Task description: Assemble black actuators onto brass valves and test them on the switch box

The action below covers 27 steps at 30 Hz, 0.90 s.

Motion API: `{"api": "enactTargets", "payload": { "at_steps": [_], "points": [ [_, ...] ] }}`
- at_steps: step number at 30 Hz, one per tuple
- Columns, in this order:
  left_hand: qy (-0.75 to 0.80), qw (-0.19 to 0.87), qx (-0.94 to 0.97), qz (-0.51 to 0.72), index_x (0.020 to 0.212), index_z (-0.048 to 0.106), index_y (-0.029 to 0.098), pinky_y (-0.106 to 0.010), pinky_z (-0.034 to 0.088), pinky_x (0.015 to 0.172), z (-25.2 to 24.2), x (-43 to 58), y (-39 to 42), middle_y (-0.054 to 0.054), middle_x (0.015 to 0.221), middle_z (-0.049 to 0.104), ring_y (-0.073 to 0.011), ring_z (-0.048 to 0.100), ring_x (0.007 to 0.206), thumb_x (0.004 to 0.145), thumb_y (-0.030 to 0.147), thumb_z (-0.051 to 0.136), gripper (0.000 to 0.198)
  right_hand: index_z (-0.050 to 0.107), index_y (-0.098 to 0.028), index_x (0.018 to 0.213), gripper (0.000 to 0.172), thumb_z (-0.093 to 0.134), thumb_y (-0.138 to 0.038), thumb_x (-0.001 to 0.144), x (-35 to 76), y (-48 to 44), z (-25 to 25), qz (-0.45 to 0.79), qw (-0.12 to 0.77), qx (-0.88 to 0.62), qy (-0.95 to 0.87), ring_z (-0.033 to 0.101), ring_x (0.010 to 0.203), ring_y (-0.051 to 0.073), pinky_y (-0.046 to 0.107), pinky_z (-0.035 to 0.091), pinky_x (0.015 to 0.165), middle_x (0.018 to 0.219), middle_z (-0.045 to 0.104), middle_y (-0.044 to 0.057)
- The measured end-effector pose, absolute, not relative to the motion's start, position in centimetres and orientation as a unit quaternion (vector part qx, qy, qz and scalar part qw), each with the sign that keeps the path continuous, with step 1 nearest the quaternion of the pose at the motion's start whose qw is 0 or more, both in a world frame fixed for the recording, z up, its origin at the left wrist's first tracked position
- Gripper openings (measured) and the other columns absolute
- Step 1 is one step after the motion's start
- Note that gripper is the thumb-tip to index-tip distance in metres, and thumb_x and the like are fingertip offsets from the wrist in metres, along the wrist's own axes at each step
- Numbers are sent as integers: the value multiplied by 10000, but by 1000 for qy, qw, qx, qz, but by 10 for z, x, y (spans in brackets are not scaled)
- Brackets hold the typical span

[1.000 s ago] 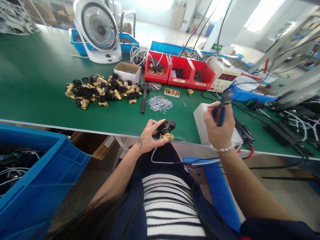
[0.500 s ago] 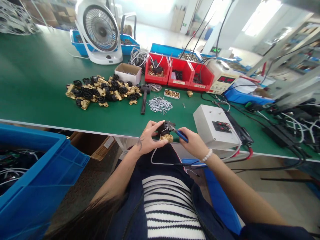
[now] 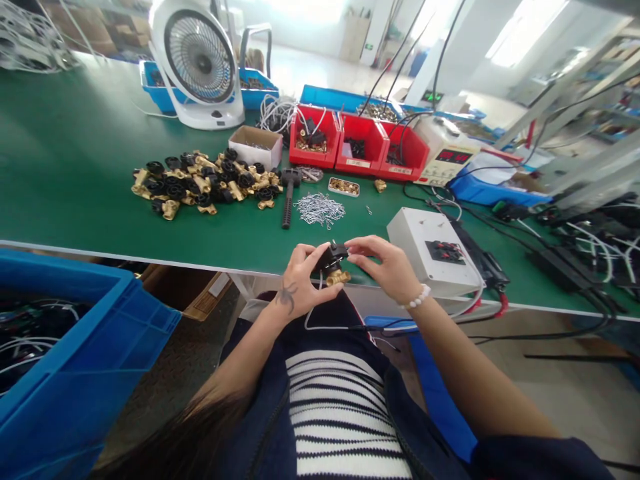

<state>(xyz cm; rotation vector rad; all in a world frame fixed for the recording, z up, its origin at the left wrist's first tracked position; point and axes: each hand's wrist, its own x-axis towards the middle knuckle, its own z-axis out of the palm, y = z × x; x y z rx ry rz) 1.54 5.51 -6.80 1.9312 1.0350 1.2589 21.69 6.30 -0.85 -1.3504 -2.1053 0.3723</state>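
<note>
My left hand [image 3: 306, 277] is closed around a brass valve [image 3: 338, 278] with a black housing [image 3: 334, 256] on top, held over the table's front edge. A white cable hangs from it. My right hand [image 3: 383, 263] has its thumb and fingers bent together at the right edge of the black housing. What lies between those fingertips is too small to tell. Beyond my hands lies a heap of silver wire clips [image 3: 320, 209]. A black-handled tool [image 3: 288, 200] rests left of the clips, beside a pile of brass valves with black caps [image 3: 200, 181].
A grey box with terminals [image 3: 425, 252] stands close to my right hand. Red bins [image 3: 357, 163], a small tray of brass parts [image 3: 344, 193], a power supply [image 3: 445, 160] and a white fan [image 3: 205, 117] stand farther back. A blue crate [image 3: 145, 333] is at lower left.
The blue-handled pliers that my right hand held on the black housing no longer show. My right fingers are now at the housing itself. The valve in my left hand has turned slightly.
</note>
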Motion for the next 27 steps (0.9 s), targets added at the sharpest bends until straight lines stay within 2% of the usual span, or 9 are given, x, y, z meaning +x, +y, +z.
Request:
{"api": "enactTargets", "payload": {
  "at_steps": [4, 11, 14, 18, 20, 22, 25, 27],
  "points": [
    [390, 292, 736, 470, 1363, 524, 146, -471, 544, 950, -69, 15, 56, -99, 1116, 476, -257, 540, 1069, 717, 334, 753, 711, 657, -198, 818, 126, 597, -265, 906, 203, 61, -1, 173, 327, -444, -816, 620, 757, 168, 288, 502, 723, 812, 682, 37],
    [387, 296, 729, 481, 1355, 535, 185, -452, 556, 935, -70, 16, 52, -86, 1114, 482, -252, 541, 1071, 697, 325, 767, 712, 614, -197, 777, 120, 591, -246, 884, 197, 57, 1, 172, 296, -467, -815, 587, 708, 154, 275, 466, 684, 763, 657, 27],
    [387, 307, 714, 496, 1351, 541, 196, -422, 574, 906, -72, 15, 52, -80, 1111, 485, -246, 548, 1074, 691, 329, 774, 712, 633, -200, 847, 116, 635, -316, 857, 197, 61, 10, 217, 290, -473, -803, 601, 712, 157, 282, 480, 684, 780, 664, 21],
    [411, 315, 670, 533, 1374, 514, 204, -368, 591, 864, -78, 7, 56, -76, 1134, 465, -234, 546, 1092, 708, 343, 764, 725, 632, -181, 1004, 279, 649, -418, 858, 187, 95, 23, 222, 351, -536, -735, 625, 744, 156, 289, 498, 716, 833, 666, 28],
    [428, 316, 645, 549, 1389, 494, 218, -371, 592, 874, -83, 1, 60, -75, 1155, 443, -237, 537, 1116, 723, 350, 751, 726, 627, -157, 1003, 248, 609, -383, 904, 171, 123, 24, 217, 321, -599, -701, 630, 748, 144, 280, 497, 734, 855, 675, 43],
    [437, 324, 627, 558, 1398, 479, 233, -373, 594, 883, -88, -4, 63, -71, 1164, 427, -238, 535, 1133, 743, 354, 730, 712, 626, -135, 1014, 234, 600, -351, 928, 149, 154, 19, 243, 251, -637, -687, 642, 746, 133, 262, 497, 732, 858, 695, 56],
    [435, 339, 618, 560, 1398, 475, 243, -366, 601, 884, -92, -10, 66, -68, 1169, 423, -236, 542, 1142, 758, 353, 712, 691, 638, -109, 990, 288, 630, -388, 923, 112, 194, 8, 269, 199, -653, -679, 662, 733, 142, 267, 515, 725, 811, 704, 59],
    [427, 348, 621, 557, 1395, 479, 246, -367, 603, 889, -93, -12, 68, -69, 1176, 426, -238, 547, 1146, 757, 355, 715, 689, 647, -107, 977, 301, 649, -402, 914, 91, 214, 1, 272, 171, -669, -670, 670, 766, 157, 304, 537, 748, 847, 704, 59]
  ]
}}
